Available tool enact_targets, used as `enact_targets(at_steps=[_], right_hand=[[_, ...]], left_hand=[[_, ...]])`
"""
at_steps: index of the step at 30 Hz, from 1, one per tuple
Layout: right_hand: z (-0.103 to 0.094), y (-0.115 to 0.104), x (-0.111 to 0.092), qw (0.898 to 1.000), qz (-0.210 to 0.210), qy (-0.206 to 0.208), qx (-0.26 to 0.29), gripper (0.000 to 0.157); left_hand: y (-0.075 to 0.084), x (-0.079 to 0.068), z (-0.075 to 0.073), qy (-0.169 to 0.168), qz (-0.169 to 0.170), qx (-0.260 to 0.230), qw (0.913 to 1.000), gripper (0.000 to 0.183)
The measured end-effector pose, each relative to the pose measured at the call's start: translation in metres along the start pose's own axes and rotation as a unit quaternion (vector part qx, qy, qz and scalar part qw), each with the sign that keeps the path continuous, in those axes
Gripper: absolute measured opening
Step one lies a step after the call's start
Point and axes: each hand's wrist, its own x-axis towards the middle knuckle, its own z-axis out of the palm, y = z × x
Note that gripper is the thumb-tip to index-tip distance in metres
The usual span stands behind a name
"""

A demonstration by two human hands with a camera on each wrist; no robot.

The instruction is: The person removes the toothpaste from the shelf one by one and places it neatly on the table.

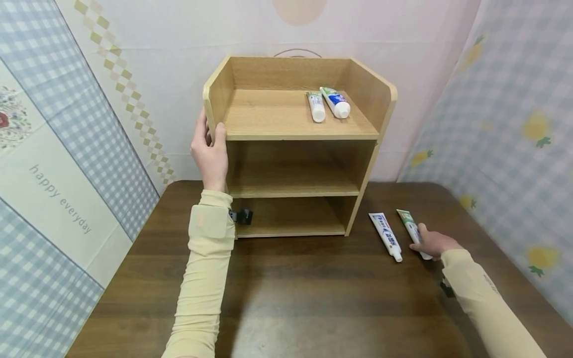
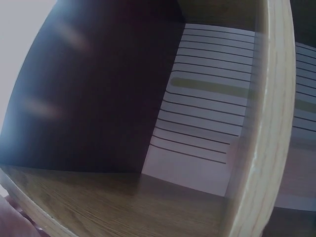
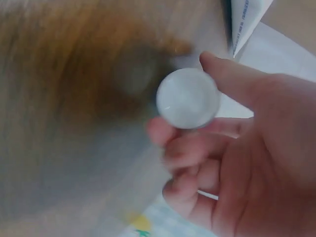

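Observation:
A wooden three-tier shelf (image 1: 300,135) stands on the table. My left hand (image 1: 210,156) grips the front edge of its left side panel near the top tier; the left wrist view catches a bit of that hand (image 2: 14,222) at the lower left corner. Over on the right, my right hand (image 1: 436,244) holds a green-and-white toothpaste tube (image 1: 407,221) between thumb and fingers, close to the tabletop. Its round white cap (image 3: 187,98) faces the right wrist camera. Beside it on the table lies a blue-and-white toothpaste tube (image 1: 386,235).
Two more toothpaste tubes, a smaller white one (image 1: 316,105) and a blue-and-green one (image 1: 334,101), lie on the shelf's top tier towards the right. The brown table (image 1: 286,298) extends in front. Patterned cloths (image 1: 497,124) hang at the back and sides.

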Motion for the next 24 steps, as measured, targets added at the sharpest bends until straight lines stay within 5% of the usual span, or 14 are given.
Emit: enact_targets(at_steps=[8,12,18,24], right_hand=[[-0.021,-0.026,-0.021,0.989,-0.043,0.107,-0.097,0.046],[-0.039,-0.068,-0.041,0.973,-0.091,0.181,-0.107,0.04],[-0.06,-0.137,-0.071,0.936,-0.156,0.3,-0.102,0.017],[-0.075,-0.184,-0.085,0.881,-0.215,0.416,-0.074,0.005]], left_hand=[[0.028,-0.012,-0.002,-0.004,-0.017,-0.01,0.9998,0.049],[0.018,-0.007,-0.002,-0.002,-0.01,-0.01,0.9999,0.049],[0.002,-0.001,-0.005,-0.008,-0.002,-0.011,0.9999,0.049],[0.001,-0.006,-0.007,-0.008,0.009,-0.009,0.9999,0.048]])
